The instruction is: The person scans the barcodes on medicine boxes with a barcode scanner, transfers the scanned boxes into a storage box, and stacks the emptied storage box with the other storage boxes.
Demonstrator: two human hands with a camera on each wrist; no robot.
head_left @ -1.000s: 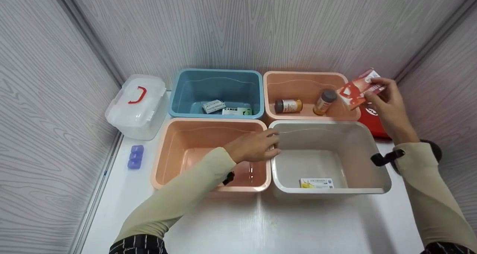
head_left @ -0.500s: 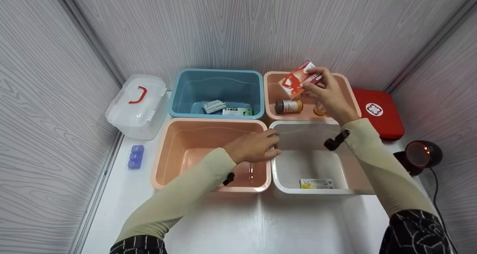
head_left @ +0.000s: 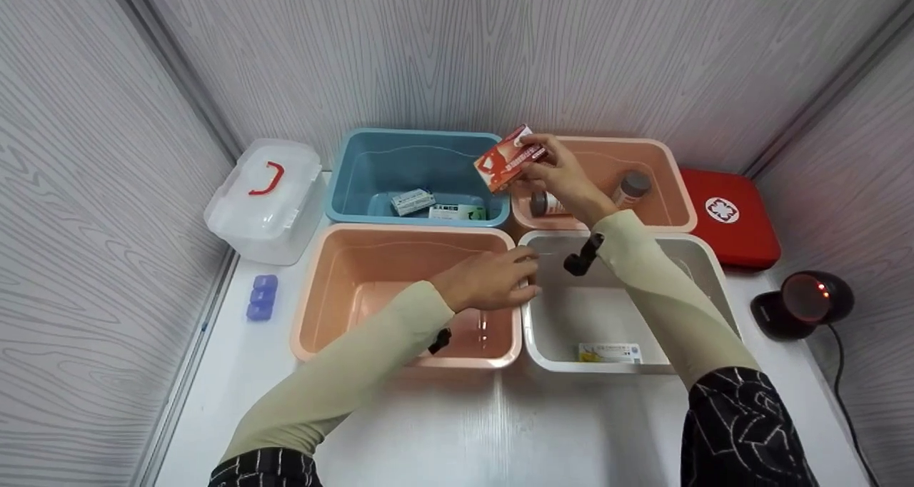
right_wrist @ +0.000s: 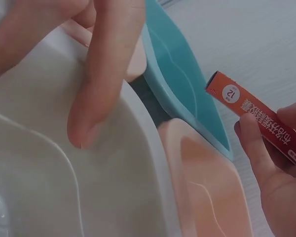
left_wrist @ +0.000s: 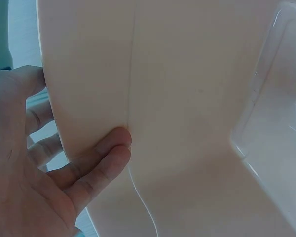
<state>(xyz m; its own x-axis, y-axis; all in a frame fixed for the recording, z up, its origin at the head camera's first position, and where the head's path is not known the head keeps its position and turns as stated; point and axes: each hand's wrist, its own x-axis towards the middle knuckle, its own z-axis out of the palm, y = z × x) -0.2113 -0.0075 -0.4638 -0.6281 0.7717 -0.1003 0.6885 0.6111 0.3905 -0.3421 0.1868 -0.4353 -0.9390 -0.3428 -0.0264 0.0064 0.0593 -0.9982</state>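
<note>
My right hand pinches a red and orange medicine box between thumb and fingers. It is held up tilted over the right rim of the blue bin, where that meets the back orange bin. The box's narrow side, marked 12, shows in the right wrist view. My left hand grips the rim between the front orange bin and the white bin. In the left wrist view, fingers lie inside the wall and others reach behind the edge.
Two small boxes lie in the blue bin. Two bottles are in the back orange one, and a carton in the white one. Around them stand a clear case, purple pill organizer, red first-aid case and black device.
My right hand has carried the medicine box left from beside the red first-aid case, across the back orange bin, to the blue bin's edge. The left hand has stayed put.
</note>
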